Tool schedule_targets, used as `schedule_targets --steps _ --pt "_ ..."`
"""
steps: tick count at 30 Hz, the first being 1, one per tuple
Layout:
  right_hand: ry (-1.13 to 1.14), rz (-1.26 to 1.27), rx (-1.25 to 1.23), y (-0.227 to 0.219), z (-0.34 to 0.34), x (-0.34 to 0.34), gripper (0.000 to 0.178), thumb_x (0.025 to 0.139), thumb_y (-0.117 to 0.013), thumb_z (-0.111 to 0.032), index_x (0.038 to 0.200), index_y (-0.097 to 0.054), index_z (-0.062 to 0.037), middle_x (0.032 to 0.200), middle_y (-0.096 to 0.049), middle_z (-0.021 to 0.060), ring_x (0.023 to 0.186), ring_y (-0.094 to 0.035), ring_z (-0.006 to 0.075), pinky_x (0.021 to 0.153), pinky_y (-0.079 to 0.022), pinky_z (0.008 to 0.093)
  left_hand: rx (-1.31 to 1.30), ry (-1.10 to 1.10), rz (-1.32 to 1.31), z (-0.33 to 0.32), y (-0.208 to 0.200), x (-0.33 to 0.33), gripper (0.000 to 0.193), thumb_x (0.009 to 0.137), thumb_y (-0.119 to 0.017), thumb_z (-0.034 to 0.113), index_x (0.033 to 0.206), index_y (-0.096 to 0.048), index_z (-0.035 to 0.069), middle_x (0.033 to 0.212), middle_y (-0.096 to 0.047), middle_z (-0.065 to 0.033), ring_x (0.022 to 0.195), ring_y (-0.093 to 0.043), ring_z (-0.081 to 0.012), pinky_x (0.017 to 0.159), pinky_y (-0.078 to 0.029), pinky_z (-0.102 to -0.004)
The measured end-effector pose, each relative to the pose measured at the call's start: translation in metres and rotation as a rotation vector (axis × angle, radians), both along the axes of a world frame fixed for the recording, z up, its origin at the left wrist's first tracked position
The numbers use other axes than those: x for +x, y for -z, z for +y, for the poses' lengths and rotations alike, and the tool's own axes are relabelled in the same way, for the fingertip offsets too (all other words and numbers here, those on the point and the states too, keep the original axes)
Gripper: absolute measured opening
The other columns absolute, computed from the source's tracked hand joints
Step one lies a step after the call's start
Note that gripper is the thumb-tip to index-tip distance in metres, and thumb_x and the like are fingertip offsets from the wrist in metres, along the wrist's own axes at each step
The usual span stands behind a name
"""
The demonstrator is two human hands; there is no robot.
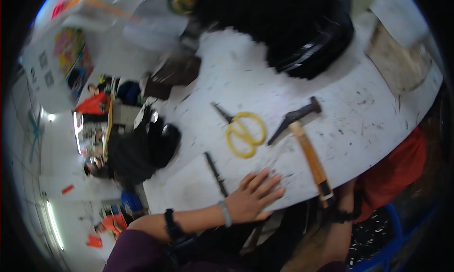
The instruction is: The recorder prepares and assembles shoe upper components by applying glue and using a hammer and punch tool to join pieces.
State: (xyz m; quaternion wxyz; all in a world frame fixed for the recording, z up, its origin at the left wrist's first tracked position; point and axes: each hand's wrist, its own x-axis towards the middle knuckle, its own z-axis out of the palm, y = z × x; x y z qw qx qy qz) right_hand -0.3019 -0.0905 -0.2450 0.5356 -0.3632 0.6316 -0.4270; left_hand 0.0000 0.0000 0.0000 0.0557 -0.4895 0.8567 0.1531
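My left hand (253, 196) lies open, fingers spread, palm down on the near edge of the white tabletop (198, 125). A thin dark strip-like tool (215, 172) lies just beyond it, its near end close to my wrist. Farther in rest scissors with yellow handles (246, 135), the dark blades pointing up and left. A hammer (309, 153) with a wooden handle lies to their right, its dark head away from me and its handle end over the table's edge. My right hand (347, 194) is at that edge beside the handle; its fingers are hidden.
A shaggy black pile (255, 12) and shiny black plastic (321, 40) cover the far side. A black bundle (142, 151) sits at the left, a brown block-like object (175, 73) behind it. Red cloth (397, 172) and a blue frame (397, 224) are at right. People are in the background.
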Motion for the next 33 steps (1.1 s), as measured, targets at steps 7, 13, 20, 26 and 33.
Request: schedule_targets --steps 7,13,20,26,33 --pt "-0.143 0.539 -0.079 -0.246 0.106 0.017 0.035 0.085 -0.054 -0.007 0.118 -0.05 0.0038 0.108 -0.059 0.0162 0.1 -0.057 0.0239 0.091 -0.041 0.0339 0.024 -0.327 0.238 0.03 -0.098 0.092 0.07 0.083 -0.058 0.04 0.14 -0.031 0.011 0.146 -0.022 -0.0188 0.134 -0.021 -0.0381 0.106 -0.019 -0.0529" --pt "-0.529 0.689 0.025 -0.42 0.178 0.039 0.034 0.074 -0.06 -0.006 0.107 -0.056 0.0018 0.095 -0.063 0.0149 0.089 -0.06 0.0236 0.084 -0.044 0.0329 -0.235 -1.089 0.245 0.087 -0.126 0.263 0.064 0.086 -0.057 0.033 0.13 -0.037 -0.008 0.134 -0.038 -0.0265 0.123 -0.039 -0.038 0.103 -0.031 -0.0388" --pt "-1.075 0.402 -0.309 -0.579 0.176 0.166 0.038 0.068 -0.062 0.002 0.106 -0.059 -0.0012 0.102 -0.066 0.0147 0.095 -0.063 0.0274 0.084 -0.047 0.0334 0.463 -1.098 0.857 0.218 -0.156 0.26 0.061 0.094 -0.044 0.045 0.128 -0.043 -0.006 0.131 -0.047 -0.0195 0.12 -0.046 -0.0258 0.1 -0.035 -0.0319" --pt "-1.691 0.522 -1.068 -0.554 0.181 0.285 0.05 0.071 -0.058 -0.004 0.12 -0.056 -0.0159 0.126 -0.053 0.0004 0.122 -0.045 0.0254 0.103 -0.034 0.0422 0.625 -1.39 1.661 0.293 -0.149 0.273 0.068 0.095 -0.033 0.053 0.133 -0.039 -0.002 0.135 -0.045 -0.0104 0.121 -0.043 -0.0199 0.1 -0.034 -0.0331" --pt "-1.629 1.036 -1.168 -0.41 0.132 0.28 0.045 0.076 -0.055 -0.01 0.122 -0.052 -0.0107 0.132 -0.046 0.0087 0.123 -0.042 0.0309 0.102 -0.036 0.0399 0.371 -1.357 1.166 0.334 -0.094 0.27 0.052 0.096 -0.043 0.035 0.131 -0.041 -0.003 0.127 -0.051 -0.0139 0.116 -0.048 -0.0205 0.098 -0.036 -0.0314"
